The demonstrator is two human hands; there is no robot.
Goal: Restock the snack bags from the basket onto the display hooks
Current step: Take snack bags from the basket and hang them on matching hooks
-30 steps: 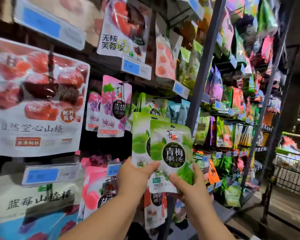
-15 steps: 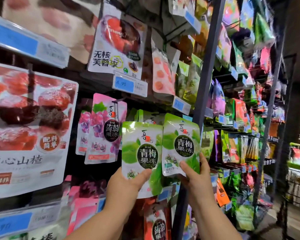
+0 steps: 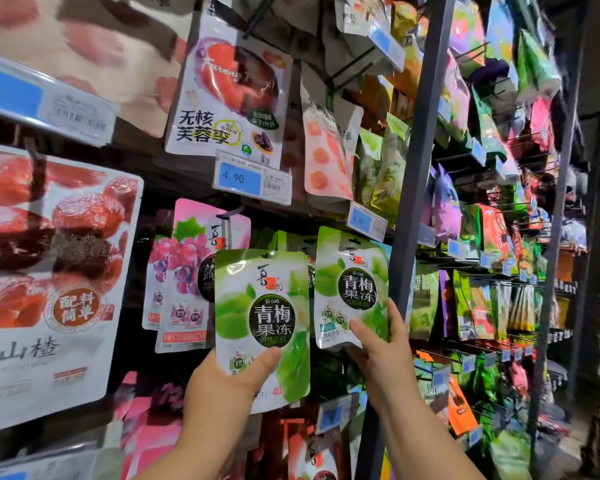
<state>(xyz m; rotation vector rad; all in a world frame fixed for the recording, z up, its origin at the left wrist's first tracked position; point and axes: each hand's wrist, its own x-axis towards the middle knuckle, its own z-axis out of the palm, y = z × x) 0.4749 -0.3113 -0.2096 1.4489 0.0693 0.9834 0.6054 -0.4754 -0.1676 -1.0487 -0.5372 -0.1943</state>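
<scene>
**Held items.** The left hand (image 3: pixel 227 377) gripped the left green bag (image 3: pixel 262 306) at its lower edge. The thumb was clamped across the front of the pack, and the other fingers were hidden behind it. The bag stood upright in front of the display and overlapped the right edge of the pink grape bag (image 3: pixel 184 268). Its round black label read 青梅果冻 in white, with "jū ruò" in small type above.

The right hand (image 3: pixel 383 355) pinched the right green bag (image 3: pixel 350 268) at its lower right corner. The thumb pressed on the front and one finger ran up the right edge; the remaining fingers were hidden behind the pack. This bag bore the same 青梅果冻 label. It was held higher than the left green bag and just beside it, near the grey upright post (image 3: pixel 416 168). Its top sat just under the second price tag (image 3: pixel 366 221). Whether its hang slot sat on a hook could not be told.

**Surrounding labels.**
- Above hung a white bag (image 3: pixel 229 98) printed 无核芙蓉李, with "Furong" in script.
- The price tag (image 3: pixel 252 180) below it showed "4.90" on a blue field.
- The figures on the second price tag were too blurred to read.
- At far left, a large bag (image 3: pixel 49 271) showed red fruit, the characters 山楂 and a brown seal reading 配料简单.
</scene>
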